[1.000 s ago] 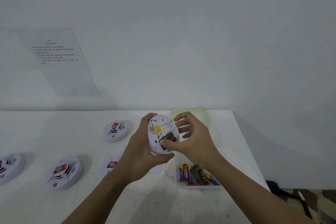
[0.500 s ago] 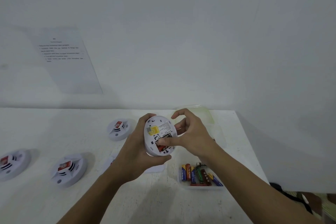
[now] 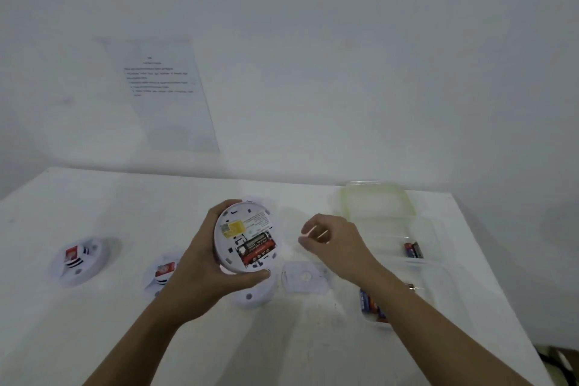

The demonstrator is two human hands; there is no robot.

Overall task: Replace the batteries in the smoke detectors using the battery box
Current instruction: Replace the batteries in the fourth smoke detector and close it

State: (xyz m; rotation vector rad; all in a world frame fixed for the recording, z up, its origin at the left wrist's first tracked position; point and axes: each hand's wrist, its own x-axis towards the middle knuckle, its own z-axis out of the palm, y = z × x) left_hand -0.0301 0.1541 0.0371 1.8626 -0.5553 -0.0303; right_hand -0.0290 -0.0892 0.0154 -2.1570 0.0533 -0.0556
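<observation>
Leftmost on the white table [image 3: 94,197], a smoke detector [image 3: 78,260] lies face up at the frame's middle left, with a second detector [image 3: 163,273] partly behind the left forearm. Centre frame, the left hand [image 3: 200,269] grips a held detector [image 3: 247,229] by its rim. Its back is tilted to the camera and red-black batteries [image 3: 257,249] sit in its compartment. Just right, the right hand [image 3: 338,244] hovers apart from it, fingers curled and blurred; whether it pinches anything is unclear. Farther right lies the clear battery box [image 3: 435,238].
</observation>
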